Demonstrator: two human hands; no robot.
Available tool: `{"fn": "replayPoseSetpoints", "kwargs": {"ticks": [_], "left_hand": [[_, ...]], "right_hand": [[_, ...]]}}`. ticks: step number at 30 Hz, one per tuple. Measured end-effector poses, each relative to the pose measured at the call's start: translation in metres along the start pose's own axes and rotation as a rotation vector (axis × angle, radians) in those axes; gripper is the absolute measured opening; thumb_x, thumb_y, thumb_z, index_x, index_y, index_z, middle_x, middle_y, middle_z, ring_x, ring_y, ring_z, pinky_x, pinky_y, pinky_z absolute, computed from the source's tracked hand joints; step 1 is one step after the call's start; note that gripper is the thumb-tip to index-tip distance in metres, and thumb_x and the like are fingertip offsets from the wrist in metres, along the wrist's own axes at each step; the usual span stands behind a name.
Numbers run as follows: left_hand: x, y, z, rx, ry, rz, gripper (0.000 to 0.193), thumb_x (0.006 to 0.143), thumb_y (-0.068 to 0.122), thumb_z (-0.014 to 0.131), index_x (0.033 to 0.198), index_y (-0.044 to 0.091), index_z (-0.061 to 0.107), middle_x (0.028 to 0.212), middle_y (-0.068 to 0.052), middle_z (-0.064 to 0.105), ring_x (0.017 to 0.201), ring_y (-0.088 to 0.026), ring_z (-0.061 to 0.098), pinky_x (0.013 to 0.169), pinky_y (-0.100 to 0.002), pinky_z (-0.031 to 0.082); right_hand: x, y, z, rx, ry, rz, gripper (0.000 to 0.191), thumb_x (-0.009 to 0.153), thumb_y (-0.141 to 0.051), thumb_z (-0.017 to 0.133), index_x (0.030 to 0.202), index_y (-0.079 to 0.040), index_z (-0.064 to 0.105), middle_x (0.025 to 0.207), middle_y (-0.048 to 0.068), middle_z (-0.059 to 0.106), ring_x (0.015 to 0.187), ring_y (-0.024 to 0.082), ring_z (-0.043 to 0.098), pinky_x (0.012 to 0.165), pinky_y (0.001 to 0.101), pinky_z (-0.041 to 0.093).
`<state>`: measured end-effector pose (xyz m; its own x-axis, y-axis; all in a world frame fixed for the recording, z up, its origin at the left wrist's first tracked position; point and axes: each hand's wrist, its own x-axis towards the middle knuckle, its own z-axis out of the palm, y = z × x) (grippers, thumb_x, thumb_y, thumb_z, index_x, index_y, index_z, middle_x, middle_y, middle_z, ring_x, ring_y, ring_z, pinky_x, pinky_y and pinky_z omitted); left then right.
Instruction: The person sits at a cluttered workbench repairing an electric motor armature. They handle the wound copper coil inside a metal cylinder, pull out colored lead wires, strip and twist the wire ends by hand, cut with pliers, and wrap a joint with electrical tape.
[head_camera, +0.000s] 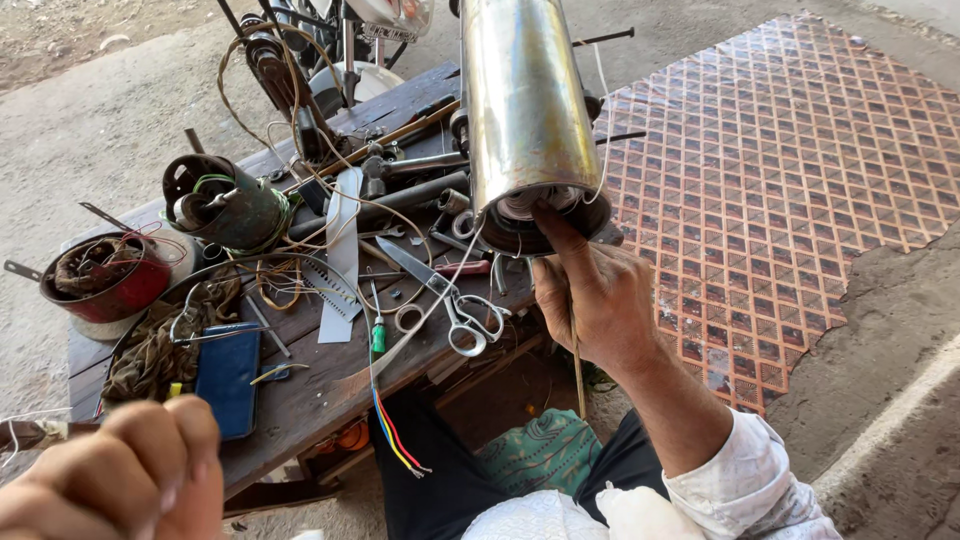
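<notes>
Steel motor cylinder (522, 110) (shiny, windings showing) under right hand (592, 296).

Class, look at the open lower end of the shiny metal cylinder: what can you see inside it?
Inside the metal cylinder, pale wire windings show at the rim, where the right hand presses its thumb. The steel wall hides everything deeper.
</notes>
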<state>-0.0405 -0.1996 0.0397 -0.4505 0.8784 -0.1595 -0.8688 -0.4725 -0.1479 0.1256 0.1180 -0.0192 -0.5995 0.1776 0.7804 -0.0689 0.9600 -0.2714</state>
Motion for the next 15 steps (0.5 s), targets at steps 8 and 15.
{"fn": "replayPoseSetpoints", "kwargs": {"ticks": [8, 15], "left_hand": [[0.110, -0.056, -0.080, 2.063, -0.322, 0.957, 0.025, 0.096, 0.018, 0.073, 0.113, 0.000, 0.074, 0.110, -0.014, 0.075, 0.096, -0.024, 0.069, 0.080, -0.032, 0.054], [0.149, -0.109, -0.053, 2.093, -0.609, 0.869, 0.021, 0.101, 0.024, 0.072, 0.103, 0.003, 0.070, 0.088, -0.011, 0.069, 0.079, -0.022, 0.067, 0.071, -0.033, 0.052]], "right_hand": [[-0.003, -0.002, 0.002, -0.041, 0.010, 0.008, 0.049, 0.102, -0.007, 0.065, 0.149, -0.003, 0.051, 0.072, 0.005, 0.065, 0.062, 0.024, 0.066, 0.061, 0.0405, 0.053], [-0.003, -0.004, -0.009, -0.086, -0.014, -0.009, 0.052, 0.098, -0.006, 0.066, 0.148, -0.005, 0.052, 0.077, 0.011, 0.066, 0.065, 0.029, 0.067, 0.060, 0.0426, 0.051]]}}
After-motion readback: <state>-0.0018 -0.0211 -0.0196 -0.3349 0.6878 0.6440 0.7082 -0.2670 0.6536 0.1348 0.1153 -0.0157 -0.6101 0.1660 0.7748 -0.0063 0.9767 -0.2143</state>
